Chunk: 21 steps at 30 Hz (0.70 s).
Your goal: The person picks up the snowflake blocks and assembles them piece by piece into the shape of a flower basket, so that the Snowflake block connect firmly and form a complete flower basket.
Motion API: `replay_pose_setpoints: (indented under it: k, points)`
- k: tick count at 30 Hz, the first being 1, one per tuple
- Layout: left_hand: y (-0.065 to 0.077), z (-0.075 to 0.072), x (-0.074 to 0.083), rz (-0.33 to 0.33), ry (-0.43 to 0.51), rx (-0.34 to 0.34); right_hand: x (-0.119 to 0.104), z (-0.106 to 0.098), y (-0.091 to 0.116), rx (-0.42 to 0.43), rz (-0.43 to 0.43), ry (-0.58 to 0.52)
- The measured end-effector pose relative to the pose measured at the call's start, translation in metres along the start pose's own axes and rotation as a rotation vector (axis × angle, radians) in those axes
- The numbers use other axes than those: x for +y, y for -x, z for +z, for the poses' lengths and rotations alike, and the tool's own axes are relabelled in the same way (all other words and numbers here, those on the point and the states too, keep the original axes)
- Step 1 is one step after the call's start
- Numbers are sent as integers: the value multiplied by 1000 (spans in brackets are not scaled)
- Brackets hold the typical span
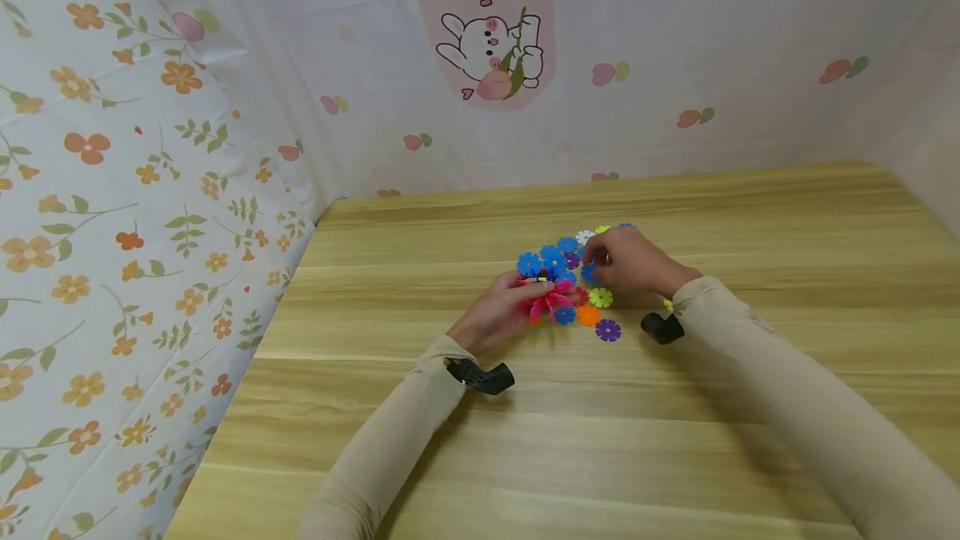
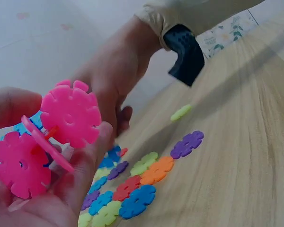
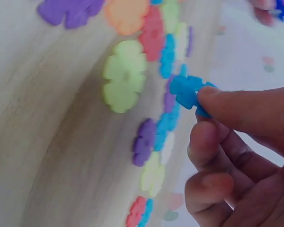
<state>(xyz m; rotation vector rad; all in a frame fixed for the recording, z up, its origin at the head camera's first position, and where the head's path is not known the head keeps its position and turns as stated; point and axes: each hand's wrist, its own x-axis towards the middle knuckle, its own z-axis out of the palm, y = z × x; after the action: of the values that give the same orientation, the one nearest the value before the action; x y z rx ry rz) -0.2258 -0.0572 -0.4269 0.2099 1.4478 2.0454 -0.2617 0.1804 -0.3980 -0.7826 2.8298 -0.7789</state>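
1. Behind the work, a white cloth [image 1: 675, 48] printed with fruit and a rabbit hangs at 12 o'clock, and a flowered cloth [image 1: 105, 240] hangs at 9 o'clock.
2. Below them spreads your wood-grain table [image 1: 570, 457].
3. Your beige sleeves [image 1: 795, 390] come in over it from 5 and 7 o'clock.
4. Your left hand [image 1: 498, 311] is clamped on a cluster of pink discs with notched edges. Your right hand [image 1: 630, 261], apart from it at 2 o'clock, pinches a blue disc between thumb and finger.
5. Each wrist carries a black device [image 1: 662, 327]; the right one sits at 5 o'clock from its hand.
6. The pink discs [image 2: 70, 113] lie at 3 o'clock from the middle of your left hand, one edge-on between two others. Blue pieces show behind them; you cannot tell here whether those are joined on.
7. Loose discs lie between and below your hands: a purple disc [image 1: 608, 330] nearest you, an orange disc [image 1: 588, 316] at its 10 o'clock, and a yellow-green disc [image 1: 600, 297] at 1 o'clock from the orange.
8. Smallest is that single blue disc [image 3: 185, 91], held above the table at your right fingertips.
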Motion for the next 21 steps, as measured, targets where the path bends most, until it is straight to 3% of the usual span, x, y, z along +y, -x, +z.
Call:
replay_pose_setpoints:
  k: [10,16,21]
  points:
    - [-3,0,-3,19,26,-18,-16,-14,29,29,20,-259]
    - [-3,1,-1,23,21,-8,-34,-13,38,111,-6,-285]
    - [-3,2,0,44,4,-49,-44,-10,40,153,10,-304]
